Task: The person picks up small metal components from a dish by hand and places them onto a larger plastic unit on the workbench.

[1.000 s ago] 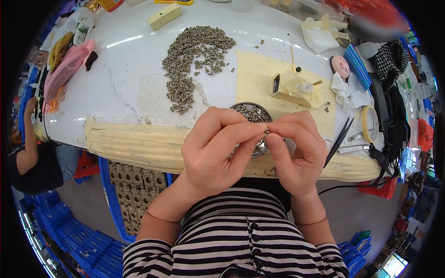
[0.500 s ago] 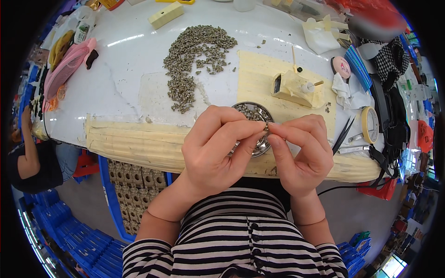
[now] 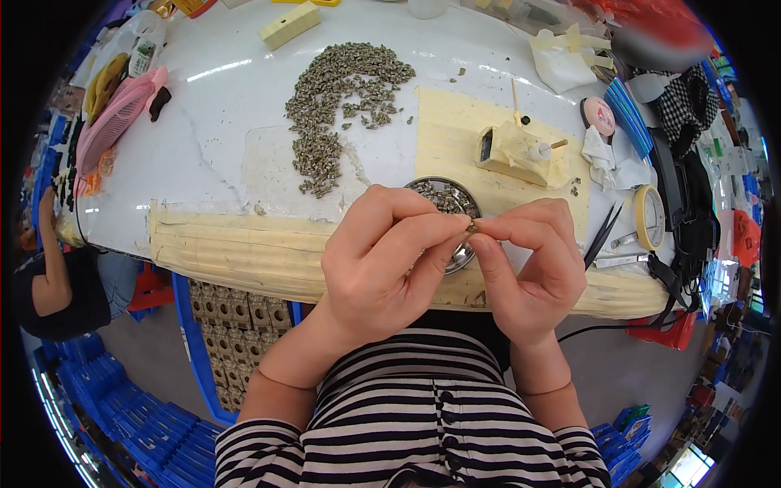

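Note:
My left hand [image 3: 382, 264] and my right hand [image 3: 533, 268] meet fingertip to fingertip at the table's near edge. Pinched between them is a tiny metal part [image 3: 472, 228], mostly covered by the fingers, so its exact kind does not show. Both hands are closed on it. Below and behind the fingertips stands a round metal dish [image 3: 476, 213] holding many small metal parts [image 3: 443, 195]. Farther off, a large curved heap of similar small grey metal parts [image 3: 317, 106] lies on the white tabletop.
A tape-wrapped block with sticks [image 3: 521, 154] stands on a yellowish sheet [image 3: 439, 122]. Tweezers [image 3: 602, 236] and a tape roll [image 3: 648, 218] lie to the right. A pink basket [image 3: 122, 118] is at left. Below the padded edge [image 3: 236, 248] sits a blue crate [image 3: 195, 350] of metal blocks.
My hands stay in nearly the same place, with only slight shifts of the fingers around the tiny metal part. Nothing else has visibly moved.

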Demonstrator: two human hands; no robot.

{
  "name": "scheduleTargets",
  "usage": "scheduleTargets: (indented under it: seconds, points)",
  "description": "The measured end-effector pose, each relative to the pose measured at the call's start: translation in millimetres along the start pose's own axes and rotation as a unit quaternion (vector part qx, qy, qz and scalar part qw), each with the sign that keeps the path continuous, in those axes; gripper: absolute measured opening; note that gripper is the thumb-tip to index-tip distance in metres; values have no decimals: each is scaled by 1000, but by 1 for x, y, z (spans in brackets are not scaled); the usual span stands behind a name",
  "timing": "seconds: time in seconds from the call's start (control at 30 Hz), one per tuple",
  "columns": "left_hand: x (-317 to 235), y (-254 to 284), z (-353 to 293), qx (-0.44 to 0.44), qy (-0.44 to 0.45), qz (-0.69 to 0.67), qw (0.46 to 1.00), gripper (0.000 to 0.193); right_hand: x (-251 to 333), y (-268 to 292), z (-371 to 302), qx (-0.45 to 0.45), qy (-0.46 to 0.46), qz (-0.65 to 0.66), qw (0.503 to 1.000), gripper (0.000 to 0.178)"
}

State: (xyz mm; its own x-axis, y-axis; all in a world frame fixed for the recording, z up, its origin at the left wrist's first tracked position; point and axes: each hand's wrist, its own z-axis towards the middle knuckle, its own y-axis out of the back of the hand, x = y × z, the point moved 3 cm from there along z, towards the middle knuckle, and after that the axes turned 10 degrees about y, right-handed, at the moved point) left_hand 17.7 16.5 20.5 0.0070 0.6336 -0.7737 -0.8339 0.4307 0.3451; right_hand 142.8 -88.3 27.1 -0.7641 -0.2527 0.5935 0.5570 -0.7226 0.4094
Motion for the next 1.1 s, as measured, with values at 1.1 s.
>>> scheduleTargets:
  seconds: [1.1]
  points:
    - [3, -2, -2, 0, 35, -16, 999, 17, 8, 1, 1, 15, 73, -77, 994, 28]
